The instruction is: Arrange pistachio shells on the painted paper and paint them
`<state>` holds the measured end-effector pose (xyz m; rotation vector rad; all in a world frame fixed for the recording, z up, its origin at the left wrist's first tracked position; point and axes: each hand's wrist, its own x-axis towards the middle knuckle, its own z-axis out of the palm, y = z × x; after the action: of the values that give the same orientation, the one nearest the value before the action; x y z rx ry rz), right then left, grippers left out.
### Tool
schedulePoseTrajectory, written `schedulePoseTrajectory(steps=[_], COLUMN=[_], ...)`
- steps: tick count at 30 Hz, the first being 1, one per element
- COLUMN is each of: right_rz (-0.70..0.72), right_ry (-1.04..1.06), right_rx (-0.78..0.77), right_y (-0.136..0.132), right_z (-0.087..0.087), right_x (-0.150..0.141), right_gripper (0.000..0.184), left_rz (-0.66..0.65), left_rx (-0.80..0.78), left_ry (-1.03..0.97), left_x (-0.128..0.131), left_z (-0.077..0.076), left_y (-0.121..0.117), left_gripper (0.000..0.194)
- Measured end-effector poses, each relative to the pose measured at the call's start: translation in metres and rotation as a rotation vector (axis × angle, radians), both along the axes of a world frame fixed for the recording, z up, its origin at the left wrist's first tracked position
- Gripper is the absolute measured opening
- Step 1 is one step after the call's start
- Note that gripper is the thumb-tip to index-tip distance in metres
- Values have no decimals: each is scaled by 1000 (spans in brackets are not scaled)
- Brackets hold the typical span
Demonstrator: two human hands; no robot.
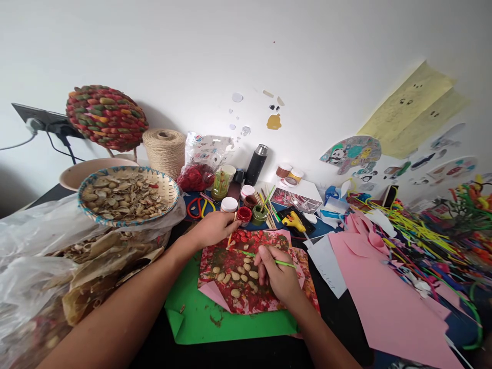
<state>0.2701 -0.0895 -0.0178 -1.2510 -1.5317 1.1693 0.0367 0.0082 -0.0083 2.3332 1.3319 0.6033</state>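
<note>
Paintbrush (286,264), the skinny green one, was in the right hand (274,270), pinched snugly between thumb and fingers, with the tip pointing towards 9 o'clock over the upper part of a paint-smeared paper (265,303). Taking the middle of that paper as the clock's centre, the left hand (215,228) was up at 11, fingers bunched close together beside the red paint jar (244,216). Something thin and orange showed under the fingertips, but I couldn't tell if they were gripping it.

Plain shells (236,293) were scattered mostly from 7 to 10 o'clock, while red-painted shells (249,236) sat along the 12 o'clock edge. A green sheet (215,330) poked out underneath at 6. Further out, a green paint jar (260,216) stood near 12, a yellow glue gun (294,221) lay at 1, pink paper (388,287) spread around 3, a shell-filled basket (169,197) sat at 10, and a fat twine roll (164,156) stood at 11.
</note>
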Motion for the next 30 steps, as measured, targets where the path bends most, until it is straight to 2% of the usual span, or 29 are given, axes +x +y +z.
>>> schedulePoseTrajectory(steps=[7,16,22,30], right_rz=[10,19,44,-23], right_ry=[-16,-33,-27,-31], right_rx=[-5,-7,-1,22], right_y=[1,-1,-6,-5], right_z=[4,1,1,4], right_x=[-5,-6,-6,0], right_gripper=[63,64,61,62], left_rz=[73,15,-6,71], left_rx=[49,42,21,71], left_ry=[-2,-96,-102,-88], left_x=[-5,1,1,1], left_z=[4,-4,1,0], left_y=[2,1,-1,1], left_gripper=[46,40,40,44])
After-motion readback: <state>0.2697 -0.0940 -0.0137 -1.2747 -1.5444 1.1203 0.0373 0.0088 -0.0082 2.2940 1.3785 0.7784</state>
